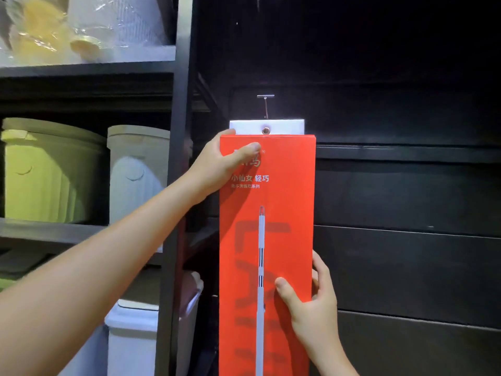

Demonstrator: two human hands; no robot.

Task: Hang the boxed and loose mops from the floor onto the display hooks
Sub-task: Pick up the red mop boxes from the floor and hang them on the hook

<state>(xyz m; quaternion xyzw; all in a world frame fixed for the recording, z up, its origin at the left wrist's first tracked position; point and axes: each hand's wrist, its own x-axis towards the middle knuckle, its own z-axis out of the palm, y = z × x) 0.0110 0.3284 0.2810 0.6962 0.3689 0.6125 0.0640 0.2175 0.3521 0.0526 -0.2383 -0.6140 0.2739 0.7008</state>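
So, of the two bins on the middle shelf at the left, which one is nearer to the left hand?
The white bin, right of the green bin and beside the black post. The left hand grips the red box just past that post.

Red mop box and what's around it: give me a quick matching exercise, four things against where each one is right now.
Things:
1. left hand
2. right hand
3. metal hook
4. green bin

Places:
A. on the shelf at far left
B. on the dark panel above the white tab
C. gripping the red mop box at its upper left corner
D. gripping the box's right edge lower down

Pairs: 1-C, 2-D, 3-B, 4-A
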